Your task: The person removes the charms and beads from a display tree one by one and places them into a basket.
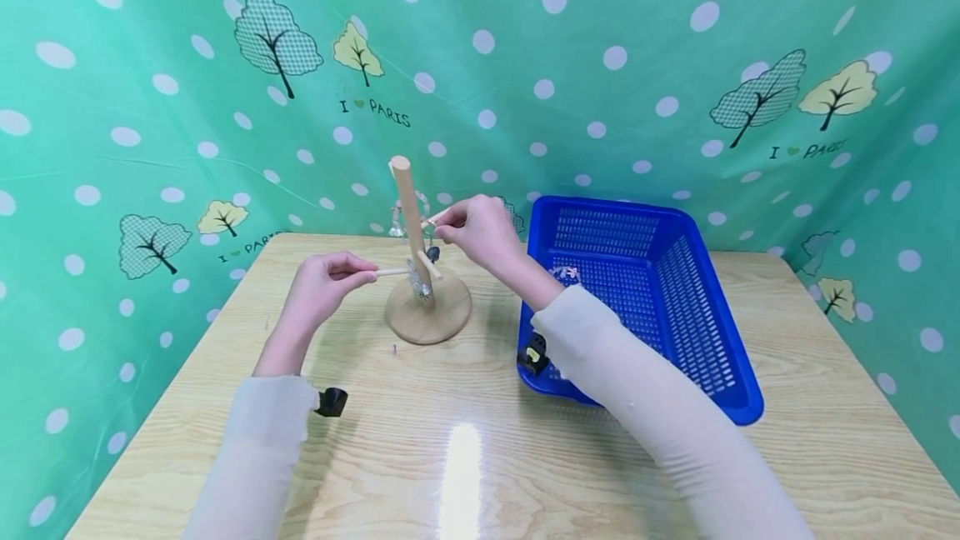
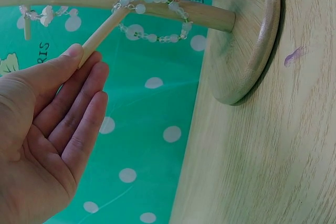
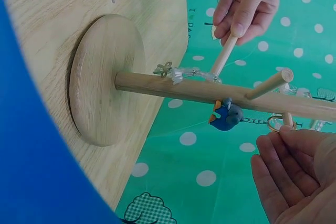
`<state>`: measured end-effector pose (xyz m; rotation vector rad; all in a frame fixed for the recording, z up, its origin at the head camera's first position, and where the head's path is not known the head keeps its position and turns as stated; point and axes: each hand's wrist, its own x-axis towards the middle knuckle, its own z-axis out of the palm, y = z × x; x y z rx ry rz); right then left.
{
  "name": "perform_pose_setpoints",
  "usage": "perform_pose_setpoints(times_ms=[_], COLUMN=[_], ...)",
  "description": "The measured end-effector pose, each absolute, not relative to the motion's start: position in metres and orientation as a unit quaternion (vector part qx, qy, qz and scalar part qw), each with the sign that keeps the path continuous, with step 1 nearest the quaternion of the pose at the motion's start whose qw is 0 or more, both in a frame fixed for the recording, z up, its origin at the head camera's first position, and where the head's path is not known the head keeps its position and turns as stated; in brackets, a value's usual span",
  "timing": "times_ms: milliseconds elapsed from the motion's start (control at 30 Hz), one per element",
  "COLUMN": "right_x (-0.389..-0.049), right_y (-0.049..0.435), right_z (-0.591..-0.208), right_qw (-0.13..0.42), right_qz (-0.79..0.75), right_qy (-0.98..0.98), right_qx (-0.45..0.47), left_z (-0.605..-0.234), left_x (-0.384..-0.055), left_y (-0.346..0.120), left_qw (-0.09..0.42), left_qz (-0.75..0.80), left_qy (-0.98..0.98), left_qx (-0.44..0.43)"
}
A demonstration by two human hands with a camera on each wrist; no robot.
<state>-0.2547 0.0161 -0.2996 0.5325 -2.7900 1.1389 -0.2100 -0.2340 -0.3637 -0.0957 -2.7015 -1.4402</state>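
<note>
A wooden stand [image 1: 407, 198] with a round base and several side pegs rises from the table. My left hand [image 1: 322, 290] pinches the tip of its left peg [image 2: 105, 31] between thumb and forefinger, other fingers extended. A clear beaded bracelet [image 2: 186, 25] hangs on that peg, close to the post. On the other side, my right hand [image 1: 483, 232] pinches at the tip of another peg, where the ring of a keychain [image 3: 256, 121] sits. Its blue animal figure [image 3: 227, 116] dangles beside the post. Higher up hangs a pinkish beaded bracelet [image 2: 47, 15].
A blue plastic basket [image 1: 738, 357] stands right of the stand, under my right forearm, with a pink beaded bracelet [image 1: 566, 272] inside. A small purple mark [image 2: 295, 56] shows on the wooden table [image 1: 390, 440] near the base. A green dotted curtain [image 1: 525, 90] surrounds the table.
</note>
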Motion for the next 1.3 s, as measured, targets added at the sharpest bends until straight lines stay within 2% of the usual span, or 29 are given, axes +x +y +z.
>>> perform_pose_setpoints(times_ms=[1300], right_x=[-0.261], right_y=[0.040], right_z=[-0.296], right_qw=[0.089], right_qz=[0.374], right_qy=[-0.911], right_qx=[0.151], left_z=[-0.362], left_x=[-0.208], left_y=[-0.233], left_qw=[0.031], left_qz=[-0.474], left_qy=[-0.879], left_qx=[-0.033])
